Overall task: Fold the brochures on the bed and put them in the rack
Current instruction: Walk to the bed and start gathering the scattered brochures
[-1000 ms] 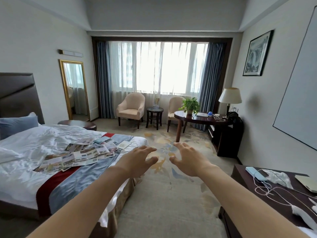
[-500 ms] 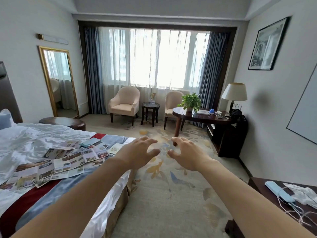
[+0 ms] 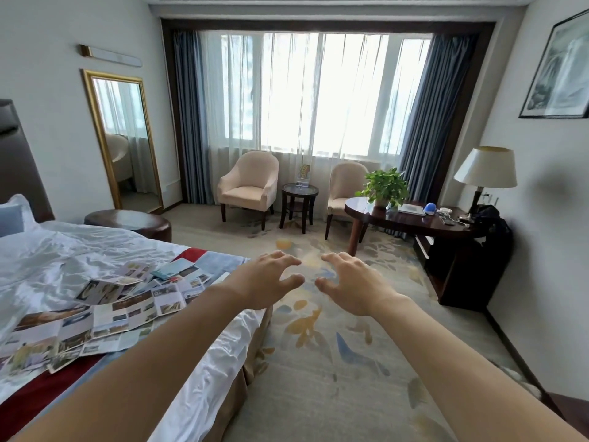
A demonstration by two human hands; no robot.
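Observation:
Several unfolded brochures [image 3: 105, 311] with photos lie spread over the foot of the bed [image 3: 63, 256], on white sheets and a red and blue runner. My left hand [image 3: 271, 280] is stretched out in front of me past the bed's corner, fingers apart and curled, holding nothing. My right hand [image 3: 353, 285] hovers beside it over the carpet, also empty with fingers apart. A small clear rack [image 3: 304, 175] with a yellow leaflet stands on the round side table [image 3: 299, 191] by the window.
Two beige armchairs [image 3: 250, 185] flank the side table. A dark desk [image 3: 424, 221] with a potted plant [image 3: 385, 186] and a lamp [image 3: 484, 173] runs along the right wall. A round dark ottoman [image 3: 130, 223] sits beyond the bed. Patterned carpet [image 3: 318, 362] lies between bed and desk.
My view has moved forward and turned slightly left; the window, chairs and desk are closer, and the dark table at lower right has left the view. Both hands stay outstretched and empty.

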